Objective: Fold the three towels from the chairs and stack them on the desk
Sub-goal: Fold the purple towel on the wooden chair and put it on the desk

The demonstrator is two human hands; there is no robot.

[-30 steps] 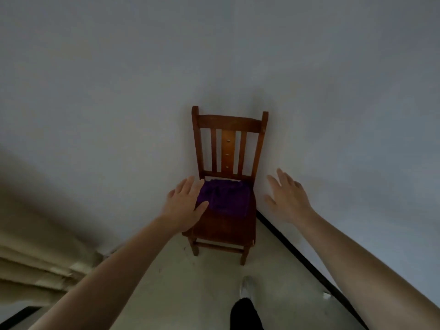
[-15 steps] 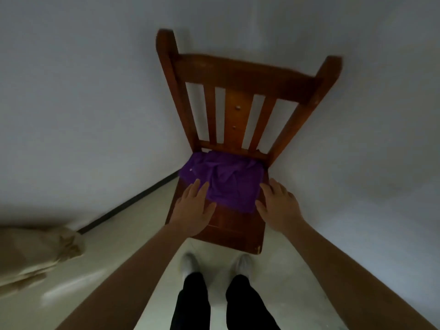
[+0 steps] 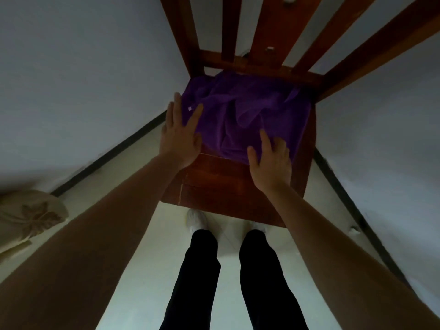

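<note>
A crumpled purple towel [image 3: 242, 113] lies on the rear half of a brown wooden chair's seat [image 3: 214, 184]. My left hand [image 3: 179, 136] reaches over the towel's left edge with straight, spread fingers, fingertips at the cloth. My right hand [image 3: 271, 160] hovers at the towel's front right edge, index finger pointing onto the fabric, other fingers relaxed. Neither hand holds anything. No desk or other towels are in view.
The chair stands in a corner between two pale walls with dark skirting [image 3: 114, 151]. A beige patterned curtain or cushion [image 3: 31, 215] sits at the left. My legs in black trousers [image 3: 195, 270] stand on the light floor just before the seat.
I have stepped close to the chair, which now fills the top of the view. Both hands have moved forward from the seat's front onto the towel's edges.
</note>
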